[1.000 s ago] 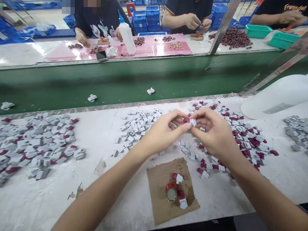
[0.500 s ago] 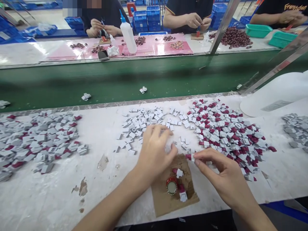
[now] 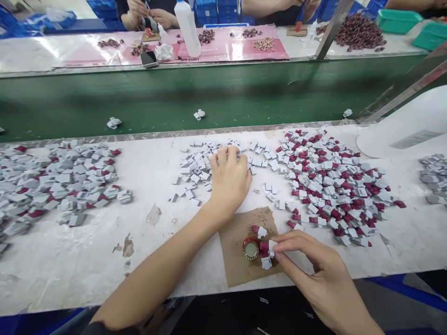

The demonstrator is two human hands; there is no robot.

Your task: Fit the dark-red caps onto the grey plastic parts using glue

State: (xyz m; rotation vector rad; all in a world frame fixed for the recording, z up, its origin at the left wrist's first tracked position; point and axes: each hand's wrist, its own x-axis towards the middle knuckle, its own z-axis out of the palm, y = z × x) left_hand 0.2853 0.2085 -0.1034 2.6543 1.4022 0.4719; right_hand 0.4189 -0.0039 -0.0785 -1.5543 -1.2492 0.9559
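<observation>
My left hand [image 3: 230, 179] rests over the edge of a heap of small grey pieces [image 3: 197, 163], fingers curled down; what its fingertips touch is hidden. My right hand [image 3: 310, 265] pinches a grey-and-maroon piece [image 3: 270, 248] between thumb and index finger, above a brown cardboard sheet [image 3: 232, 260]. Beside that piece a red bottle cap [image 3: 250, 248] lies hollow side up on the cardboard. Another grey-and-maroon piece [image 3: 260, 231] sits just behind it, and one more [image 3: 266, 263] is in front of the pinched one.
Joined grey-and-maroon pieces form a large pile [image 3: 335, 186] at right and another [image 3: 63, 181] at left. A white container [image 3: 405, 125] lies at far right. Beyond the green belt [image 3: 174, 97], people's hands work at a table with a white bottle [image 3: 188, 30].
My left hand has moved from near the cardboard onto the grey heap. My right hand has brought its piece down beside the bottle cap. The whole view has shifted downward.
</observation>
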